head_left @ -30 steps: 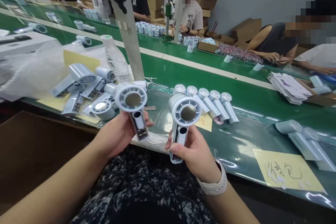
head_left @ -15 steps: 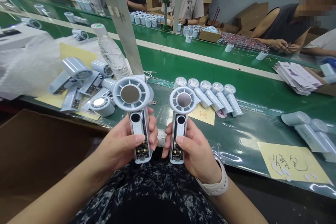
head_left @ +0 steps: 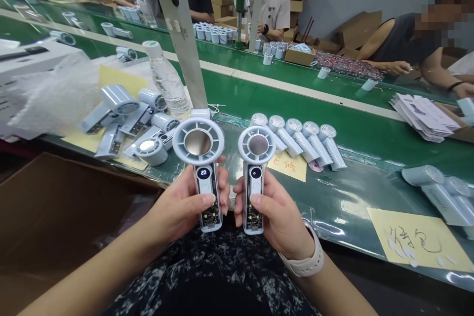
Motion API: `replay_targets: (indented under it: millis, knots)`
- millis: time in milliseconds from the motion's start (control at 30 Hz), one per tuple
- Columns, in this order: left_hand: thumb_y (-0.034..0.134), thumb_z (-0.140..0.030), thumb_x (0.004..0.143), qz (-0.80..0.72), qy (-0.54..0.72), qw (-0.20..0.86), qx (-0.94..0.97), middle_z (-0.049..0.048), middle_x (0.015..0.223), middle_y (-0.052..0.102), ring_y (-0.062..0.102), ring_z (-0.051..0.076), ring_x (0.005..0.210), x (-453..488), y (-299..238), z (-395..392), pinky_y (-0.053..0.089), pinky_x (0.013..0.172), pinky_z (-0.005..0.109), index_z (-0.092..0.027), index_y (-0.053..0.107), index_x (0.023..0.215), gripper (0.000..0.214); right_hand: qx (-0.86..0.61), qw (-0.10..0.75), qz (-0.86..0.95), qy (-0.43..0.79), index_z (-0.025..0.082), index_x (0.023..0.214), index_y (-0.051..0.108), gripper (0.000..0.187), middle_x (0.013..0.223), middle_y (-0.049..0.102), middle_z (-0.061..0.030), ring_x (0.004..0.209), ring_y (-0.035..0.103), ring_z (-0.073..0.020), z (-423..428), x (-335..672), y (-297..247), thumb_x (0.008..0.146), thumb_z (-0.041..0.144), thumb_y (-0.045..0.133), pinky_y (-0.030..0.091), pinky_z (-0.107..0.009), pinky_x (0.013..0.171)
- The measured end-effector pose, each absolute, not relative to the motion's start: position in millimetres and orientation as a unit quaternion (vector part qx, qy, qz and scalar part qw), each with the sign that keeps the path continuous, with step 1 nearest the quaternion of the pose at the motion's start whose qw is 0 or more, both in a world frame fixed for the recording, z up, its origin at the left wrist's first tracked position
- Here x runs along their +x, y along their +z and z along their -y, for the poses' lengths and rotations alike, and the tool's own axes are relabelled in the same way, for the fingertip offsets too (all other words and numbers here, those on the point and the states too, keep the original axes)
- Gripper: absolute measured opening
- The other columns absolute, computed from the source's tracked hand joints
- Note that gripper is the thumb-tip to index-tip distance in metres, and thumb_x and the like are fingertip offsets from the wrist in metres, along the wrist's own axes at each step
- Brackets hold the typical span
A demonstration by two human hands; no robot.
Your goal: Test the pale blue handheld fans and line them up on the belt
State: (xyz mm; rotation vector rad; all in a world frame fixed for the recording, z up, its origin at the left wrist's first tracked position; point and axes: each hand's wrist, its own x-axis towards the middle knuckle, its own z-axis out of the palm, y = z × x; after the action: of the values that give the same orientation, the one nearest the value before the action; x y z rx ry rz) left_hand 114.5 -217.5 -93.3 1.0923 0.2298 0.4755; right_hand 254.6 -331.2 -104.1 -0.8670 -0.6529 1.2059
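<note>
My left hand (head_left: 185, 202) is wrapped round the handle of a light-blue handheld fan (head_left: 212, 210), thumb on its front. That fan's small round display is lit and reads 20. A second handheld fan (head_left: 254, 215) stands upright in my right hand (head_left: 279, 207), my thumb pressing near its button; its display shows a small mark. Both fans face me, with ringed heads and circuit boards showing through clear handle fronts. Beyond my right hand, several fans (head_left: 296, 143) lie in a row by a yellow note (head_left: 287, 165). A heap of fans (head_left: 118, 108) lies left of my left hand.
A water bottle (head_left: 168, 79) stands by a metal post (head_left: 190, 59). At right are more fans (head_left: 440, 197), a yellow note (head_left: 414, 242) and stacked leaflets (head_left: 424, 118). Co-workers sit across the green belt (head_left: 281, 89). An open cardboard box (head_left: 55, 207) is at lower left.
The left fan's display has lit up with 20, and a small mark now shows on the right one. My left hand and its fan have shifted slightly right, nearer the other fan.
</note>
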Motion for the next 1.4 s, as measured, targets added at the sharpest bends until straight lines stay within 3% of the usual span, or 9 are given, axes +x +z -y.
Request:
replay_targets:
  millis: [267,500,667,833,1000,1233,1400]
  knots:
    - [0.075,-0.032,0.082,-0.082,0.226,0.812,0.532,0.0005,0.085,0.057,0.06,0.016,0.071,118.8,-97.4,216.5,0.053,0.066,0.031,-0.025,0.058,0.114,0.037,-0.383,0.702,0.304,0.518,0.024,0.105,0.057,0.035,0.093,0.06,-0.001,0.07,0.059,-0.0145,333.1,255.2,-107.8,0.08,0.04,0.075,0.053,-0.027,0.059]
    - [0.078,-0.024,0.074,-0.211,0.287,0.825,0.439,-0.0006,0.085,0.059,0.057,0.014,0.068,128.9,-110.1,206.4,0.053,0.062,0.028,-0.022,0.056,0.108,0.041,-0.391,0.715,0.275,0.51,0.021,0.099,0.059,0.023,0.086,0.063,-0.0002,0.058,0.059,-0.0097,331.2,258.3,-128.1,0.091,0.042,0.066,0.053,-0.022,0.052]
    - [0.08,-0.029,0.075,-0.188,0.284,0.811,0.476,0.0007,0.082,0.061,0.058,0.015,0.07,125.2,-112.9,205.4,0.052,0.064,0.028,-0.02,0.058,0.105,0.038,-0.374,0.707,0.308,0.516,0.021,0.102,0.061,0.025,0.09,0.064,-0.0007,0.062,0.061,-0.0098,332.1,258.6,-133.7,0.09,0.041,0.07,0.055,-0.021,0.054]
    - [0.081,-0.034,0.077,-0.183,0.277,0.795,0.507,0.0007,0.082,0.061,0.058,0.014,0.07,123.9,-113.0,204.5,0.052,0.064,0.027,-0.019,0.057,0.097,0.035,-0.36,0.697,0.301,0.542,0.02,0.1,0.06,0.024,0.081,0.066,-0.0004,0.057,0.062,-0.0098,328.5,257.2,-129.2,0.093,0.042,0.065,0.054,-0.021,0.055]
    - [0.083,-0.037,0.076,-0.192,0.265,0.802,0.5,0.0007,0.086,0.061,0.059,0.014,0.072,124.5,-113.8,204.3,0.053,0.065,0.028,-0.019,0.057,0.1,0.04,-0.362,0.704,0.282,0.542,0.018,0.098,0.059,0.025,0.077,0.067,-0.0009,0.055,0.063,-0.0109,327.4,258.2,-132.2,0.092,0.041,0.064,0.053,-0.021,0.054]
    - [0.079,-0.037,0.079,-0.189,0.26,0.794,0.517,0.0016,0.08,0.066,0.062,0.017,0.07,126.9,-115.5,203.2,0.052,0.064,0.029,-0.019,0.057,0.101,0.036,-0.37,0.715,0.275,0.526,0.02,0.102,0.059,0.026,0.089,0.066,-0.0013,0.059,0.063,-0.011,329.0,259.5,-135.9,0.089,0.041,0.068,0.054,-0.023,0.053]
    - [0.075,-0.041,0.081,-0.199,0.231,0.778,0.549,0.0057,0.087,0.07,0.068,0.022,0.073,127.9,-115.6,204.1,0.055,0.068,0.036,-0.019,0.049,0.112,0.046,-0.37,0.717,0.285,0.517,0.02,0.099,0.061,0.024,0.075,0.064,0.0012,0.052,0.058,-0.0096,330.1,261.4,-135.2,0.089,0.04,0.069,0.05,-0.02,0.048]
